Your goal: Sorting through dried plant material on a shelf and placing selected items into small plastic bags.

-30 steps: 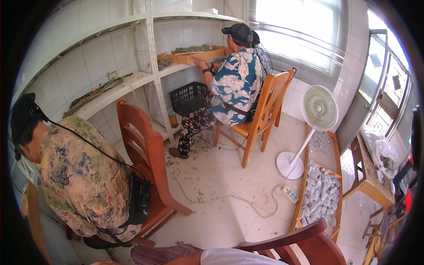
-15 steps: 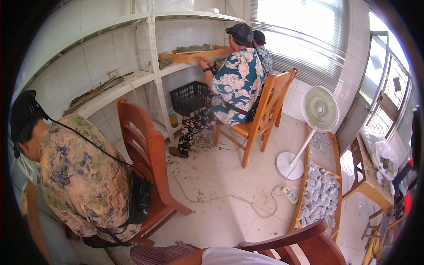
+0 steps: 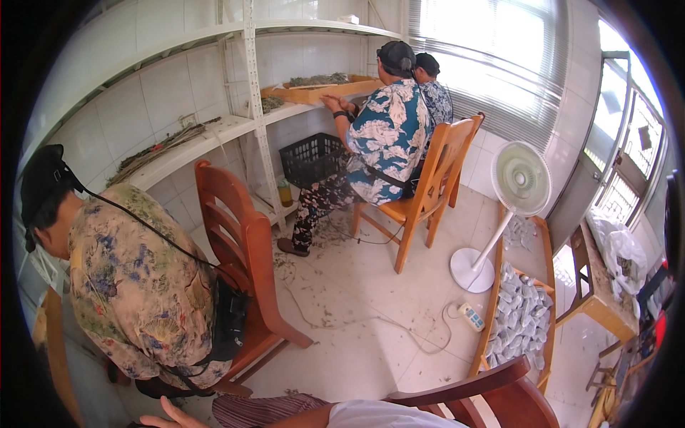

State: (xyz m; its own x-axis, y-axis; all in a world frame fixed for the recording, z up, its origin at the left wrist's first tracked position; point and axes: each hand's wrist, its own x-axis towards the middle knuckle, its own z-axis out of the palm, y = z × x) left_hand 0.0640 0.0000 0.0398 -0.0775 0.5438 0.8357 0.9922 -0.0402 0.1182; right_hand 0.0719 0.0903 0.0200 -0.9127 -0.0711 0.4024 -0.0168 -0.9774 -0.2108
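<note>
Only part of my right hand (image 3: 175,415) shows, low at the left of the lower edge. Its thumb and fingers are spread apart, and I see nothing held in them; the palm is cut off by the picture's edge. My bare right arm (image 3: 303,416) comes out of a white sleeve (image 3: 385,414), beside maroon striped cloth (image 3: 260,409) over my leg. Just beyond the hand sits a person in a floral tan shirt (image 3: 143,285), bent forward on a red-brown chair (image 3: 246,250). My left hand is out of view.
A brown chair back (image 3: 471,389) stands at lower right. Farther off, a person in a teal floral shirt (image 3: 389,135) sits at a white shelf (image 3: 178,157) with a wooden tray (image 3: 314,95). A white fan (image 3: 521,178), power strip (image 3: 470,317) and crate (image 3: 492,314) of small packets stand right.
My right hand has come into view at the lower left. The view has shifted slightly. The teal-shirted person's hands have moved a little at the tray.
</note>
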